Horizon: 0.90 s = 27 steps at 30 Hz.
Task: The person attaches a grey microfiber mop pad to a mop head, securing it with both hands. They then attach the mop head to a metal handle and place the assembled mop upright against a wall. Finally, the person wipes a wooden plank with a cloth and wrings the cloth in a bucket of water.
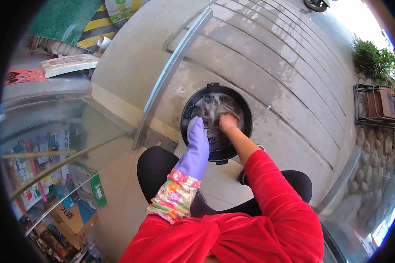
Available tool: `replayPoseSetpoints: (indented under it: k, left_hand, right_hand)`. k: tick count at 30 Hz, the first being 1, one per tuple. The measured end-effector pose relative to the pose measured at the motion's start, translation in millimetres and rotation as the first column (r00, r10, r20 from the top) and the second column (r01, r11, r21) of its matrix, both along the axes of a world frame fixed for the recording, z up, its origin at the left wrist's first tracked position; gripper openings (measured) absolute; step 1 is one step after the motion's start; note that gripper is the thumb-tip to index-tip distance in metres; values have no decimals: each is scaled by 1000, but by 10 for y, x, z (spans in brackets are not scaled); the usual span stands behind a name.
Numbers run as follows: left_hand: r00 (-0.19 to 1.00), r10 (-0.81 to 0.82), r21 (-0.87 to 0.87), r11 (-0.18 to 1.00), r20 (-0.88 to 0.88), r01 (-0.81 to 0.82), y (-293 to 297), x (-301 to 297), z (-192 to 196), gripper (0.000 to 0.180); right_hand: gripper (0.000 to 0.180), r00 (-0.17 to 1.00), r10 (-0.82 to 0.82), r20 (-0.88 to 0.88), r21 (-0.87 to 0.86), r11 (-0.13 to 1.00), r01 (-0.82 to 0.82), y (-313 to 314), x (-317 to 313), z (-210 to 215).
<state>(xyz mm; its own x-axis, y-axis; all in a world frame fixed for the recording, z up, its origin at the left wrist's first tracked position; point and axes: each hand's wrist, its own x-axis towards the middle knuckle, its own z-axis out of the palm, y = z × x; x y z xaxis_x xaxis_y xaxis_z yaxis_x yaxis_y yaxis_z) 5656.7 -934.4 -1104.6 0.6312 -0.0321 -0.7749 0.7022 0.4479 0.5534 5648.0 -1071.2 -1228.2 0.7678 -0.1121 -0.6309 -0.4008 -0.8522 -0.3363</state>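
Note:
A round black tub (pixel 249 115) with small side handles stands on the ground between my knees. Foamy, stirred water (pixel 211 103) fills its inside. My left hand (pixel 197 139) wears a long purple rubber glove with a floral cuff (pixel 174 196). Its fingers lie straight and close together over the tub's left side, with nothing visible in them. Bare, my right hand (pixel 227 123) reaches into the right part of the tub. Water hides its fingers, so what they touch cannot be seen.
A glass door (pixel 173 70) stands edge-on left of the tub. Behind glass at lower left are cardboard boxes (pixel 77 221). A folding chair (pixel 377 105) rests by a pebble wall at right, below a green plant (pixel 375 59). Grooved concrete (pixel 267 57) slopes away ahead.

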Motion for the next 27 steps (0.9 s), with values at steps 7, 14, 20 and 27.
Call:
replayPoseSetpoints:
  k: [7,14,20,27]
  left_hand:
    - [971,-121,-141,986,-207,93,-22,279,-69,75]
    - [960,-263,-713,692,-100,116,-24,420,-936,52]
    - [996,89,-666,745,25,-50,-141,93,-1065,39]
    - [984,-66,-343,939,-163,6,-51,298,-789,30]
  right_hand:
    - [20,838,-535,109,699,641,318,-25,-73,1117]
    - [24,478,-875,-73,887,162,433,100,8,1585]
    - [51,667,-589,456,457,798,392,638,-180,1178]
    - [46,619,-733,284,672,612,417,713,-105,1129]
